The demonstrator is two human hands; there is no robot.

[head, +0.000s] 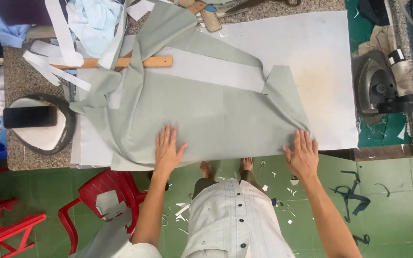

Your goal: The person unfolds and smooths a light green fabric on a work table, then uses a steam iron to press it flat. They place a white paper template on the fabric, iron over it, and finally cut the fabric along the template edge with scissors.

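Note:
A large piece of pale grey-green fabric (206,110) lies spread over a white padded work surface (321,52). My left hand (167,150) presses flat on the fabric's near edge, fingers apart. Over at the fabric's near right corner, my right hand (303,154) lies flat too, fingers spread. Neither hand grips anything. A corner of the fabric is folded over at the right, and the far left part is bunched and trails upward.
A wooden ruler (135,62) lies under white fabric strips (58,67) at the back left. A black phone (29,117) rests on an oval white pad. A dark iron (378,86) sits at the right. Red plastic chairs (103,191) stand on the green floor with scraps.

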